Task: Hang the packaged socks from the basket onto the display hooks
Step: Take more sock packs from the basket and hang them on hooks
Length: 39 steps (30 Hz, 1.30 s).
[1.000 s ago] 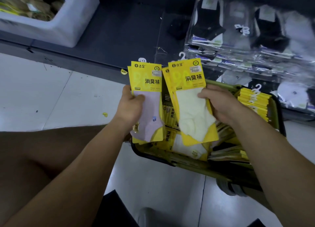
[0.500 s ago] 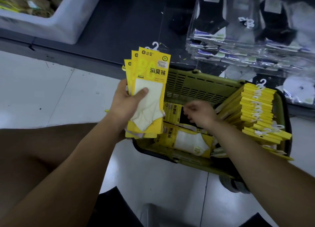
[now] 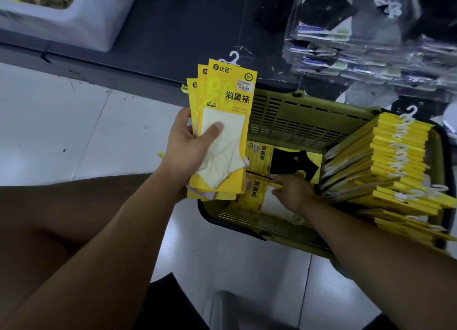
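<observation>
- Upper left of the frame: a white tub [image 3: 94,25] sits on a dark shelf base [image 3: 188,22], with pale tiled floor [image 3: 74,131] below it.
- The left forearm runs up from the lower left corner to the left hand [image 3: 188,149], a bit left of centre. It's gripping a fan of sock packs [image 3: 230,102], with the thumb pressed flat across the front one and the other fingers wrapped round the back edge.
- That fan is three or so yellow cards held upright, over the basket's left rim. The front card has a cream ankle sock on it, black print and a little price sticker near the top, plus a white plastic hanger hook [image 3: 235,57] poking out above. A lilac sock peeks out at the bottom from the cards behind.
- Centre: the olive-green basket [image 3: 296,114] is on the floor and has slatted walls. Lying flat in the bottom are a black-sock pack [image 3: 286,161] and, just below it in the frame, a pale-sock pack [image 3: 257,193].
- The right forearm comes in from the lower right. The right hand [image 3: 296,193] is down inside the basket, palm down, fingertips at the seam between those two packs and resting on the pale one. Can't tell if it's actually pinching a card or just touching.
- Right side of the basket: a big stack of packs [image 3: 395,161] stands on edge, leaning, white hooks up.
- Upper right: clear-bagged socks [image 3: 346,32], black and white ones, pretty blurry.
</observation>
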### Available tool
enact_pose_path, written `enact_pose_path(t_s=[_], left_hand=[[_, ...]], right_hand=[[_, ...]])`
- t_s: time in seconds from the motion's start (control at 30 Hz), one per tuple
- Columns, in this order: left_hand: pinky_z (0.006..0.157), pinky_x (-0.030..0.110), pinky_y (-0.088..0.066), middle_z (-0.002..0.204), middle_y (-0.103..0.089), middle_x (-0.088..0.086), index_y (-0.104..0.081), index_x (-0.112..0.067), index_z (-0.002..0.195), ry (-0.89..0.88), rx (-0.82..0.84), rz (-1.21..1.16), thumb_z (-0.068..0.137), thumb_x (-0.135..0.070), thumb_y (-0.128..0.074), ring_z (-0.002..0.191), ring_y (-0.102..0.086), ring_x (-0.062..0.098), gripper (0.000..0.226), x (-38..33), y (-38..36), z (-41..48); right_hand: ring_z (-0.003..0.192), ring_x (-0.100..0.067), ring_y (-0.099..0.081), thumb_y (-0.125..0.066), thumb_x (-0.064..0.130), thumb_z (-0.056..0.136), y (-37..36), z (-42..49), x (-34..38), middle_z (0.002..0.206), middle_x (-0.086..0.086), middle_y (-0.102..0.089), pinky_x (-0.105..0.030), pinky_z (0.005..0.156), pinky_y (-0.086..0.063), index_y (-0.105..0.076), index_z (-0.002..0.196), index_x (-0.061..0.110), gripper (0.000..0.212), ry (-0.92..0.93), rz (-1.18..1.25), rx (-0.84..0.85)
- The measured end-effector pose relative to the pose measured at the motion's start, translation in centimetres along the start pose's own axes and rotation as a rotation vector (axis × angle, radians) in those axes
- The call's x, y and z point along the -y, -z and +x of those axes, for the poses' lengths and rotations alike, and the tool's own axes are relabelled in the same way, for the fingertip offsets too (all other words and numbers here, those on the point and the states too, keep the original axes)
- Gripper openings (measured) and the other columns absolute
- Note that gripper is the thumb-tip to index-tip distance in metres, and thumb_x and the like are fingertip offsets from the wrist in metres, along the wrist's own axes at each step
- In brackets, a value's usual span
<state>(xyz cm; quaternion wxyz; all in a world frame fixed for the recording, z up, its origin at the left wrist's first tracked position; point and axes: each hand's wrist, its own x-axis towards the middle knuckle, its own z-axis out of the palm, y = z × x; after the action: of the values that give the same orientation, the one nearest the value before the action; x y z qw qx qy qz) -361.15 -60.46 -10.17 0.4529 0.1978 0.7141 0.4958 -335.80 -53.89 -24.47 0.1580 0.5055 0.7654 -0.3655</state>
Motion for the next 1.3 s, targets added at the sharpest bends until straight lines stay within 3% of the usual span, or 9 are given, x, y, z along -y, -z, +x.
enact_pose_path(t_s=[0.37, 0.5, 0.6, 0.7, 0.77, 0.97, 1.03, 1.17, 1.3], left_hand=[[0.094, 0.060, -0.061, 0.123, -0.077, 0.006, -0.059, -0.023, 0.129, 0.006, -0.019, -0.008, 0.082, -0.040, -0.082, 0.110, -0.077, 0.032, 0.055, 0.1, 0.0, 0.0], [0.096, 0.061, -0.060, 0.125, -0.075, 0.007, -0.057, -0.020, 0.131, 0.033, -0.038, -0.025, 0.089, -0.035, -0.082, 0.112, -0.076, 0.033, 0.052, 0.4, 0.2, 0.1], [0.096, 0.058, -0.061, 0.121, -0.076, 0.006, -0.057, -0.021, 0.127, 0.032, -0.035, 0.002, 0.096, -0.028, -0.079, 0.108, -0.077, 0.030, 0.039, 0.5, 0.3, 0.4], [0.095, 0.055, -0.062, 0.118, -0.075, 0.002, -0.056, -0.023, 0.122, 0.042, -0.035, 0.040, 0.098, -0.024, -0.077, 0.106, -0.076, 0.027, 0.032, 0.3, 0.4, 0.8], [0.092, 0.052, -0.062, 0.117, -0.072, 0.001, -0.055, -0.024, 0.122, 0.058, -0.038, 0.045, 0.098, -0.022, -0.075, 0.107, -0.074, 0.028, 0.031, 0.1, 0.6, 1.0], [0.078, 0.040, -0.058, 0.111, -0.066, 0.002, -0.051, -0.033, 0.105, 0.063, -0.002, 0.033, 0.095, -0.019, -0.065, 0.108, -0.069, 0.029, 0.022, -0.7, -0.2, -0.8], [0.094, 0.051, -0.058, 0.117, -0.065, 0.016, -0.053, -0.024, 0.107, 0.076, 0.024, -0.038, 0.094, -0.029, -0.061, 0.117, -0.066, 0.039, 0.016, -1.4, -0.7, -2.0], [0.103, 0.062, -0.055, 0.129, -0.071, 0.014, -0.061, -0.019, 0.124, 0.129, 0.083, -0.150, 0.072, -0.066, -0.073, 0.119, -0.071, 0.038, 0.072, -2.2, -1.5, -3.5], [0.095, 0.063, -0.060, 0.126, -0.075, 0.009, -0.054, -0.015, 0.131, 0.087, 0.074, -0.115, 0.092, -0.023, -0.084, 0.112, -0.076, 0.035, 0.050, -1.4, -1.0, -2.6]], right_hand=[[0.119, -0.032, -0.055, -0.062, 0.031, 0.098, 1.0, 0.1, 0.4, 0.133, -0.008, -0.059, -0.042, 0.096, -0.047, -0.065, 0.119, 0.017, 0.025, -0.131, 0.148, 0.037], [0.095, -0.027, -0.056, -0.051, 0.031, 0.103, 4.1, -0.1, 0.7, 0.120, -0.008, -0.057, -0.037, 0.076, -0.043, -0.056, 0.122, 0.015, 0.025, -0.225, 0.271, -0.046], [0.079, -0.022, -0.055, -0.054, 0.026, 0.102, 6.8, -1.2, 1.4, 0.099, -0.010, -0.060, -0.029, 0.059, -0.036, -0.058, 0.102, 0.012, 0.014, -0.215, 0.509, -0.234], [0.083, -0.022, -0.057, -0.057, 0.013, 0.098, 8.8, -3.2, 2.9, 0.088, -0.005, -0.061, -0.031, 0.068, -0.040, -0.058, 0.091, 0.011, 0.008, -0.157, 0.870, -0.418], [0.072, -0.010, -0.055, -0.056, 0.005, 0.096, 10.1, -4.7, 4.1, 0.072, 0.007, -0.057, -0.028, 0.065, -0.037, -0.056, 0.072, 0.019, 0.028, -0.091, 1.023, -0.499], [0.076, -0.025, -0.065, -0.052, 0.003, 0.095, 12.8, -6.2, 9.2, 0.083, -0.008, -0.067, -0.033, 0.071, -0.047, -0.059, 0.074, 0.013, 0.025, 0.048, 1.466, -0.333], [0.084, -0.028, -0.063, -0.056, 0.004, 0.093, 12.6, -6.1, 10.9, 0.091, -0.017, -0.064, -0.037, 0.075, -0.046, -0.056, 0.083, 0.010, 0.012, 0.049, 1.454, -0.250], [0.077, -0.023, -0.064, -0.066, 0.020, 0.095, 11.2, -6.1, 12.4, 0.090, -0.015, -0.071, -0.031, 0.059, -0.052, -0.065, 0.083, 0.015, 0.013, 0.104, 1.104, -0.199], [0.065, -0.006, -0.065, -0.069, 0.032, 0.093, 10.6, -4.9, 11.4, 0.077, 0.009, -0.072, -0.027, 0.055, -0.054, -0.070, 0.091, 0.024, 0.008, 0.134, 1.020, -0.266]])
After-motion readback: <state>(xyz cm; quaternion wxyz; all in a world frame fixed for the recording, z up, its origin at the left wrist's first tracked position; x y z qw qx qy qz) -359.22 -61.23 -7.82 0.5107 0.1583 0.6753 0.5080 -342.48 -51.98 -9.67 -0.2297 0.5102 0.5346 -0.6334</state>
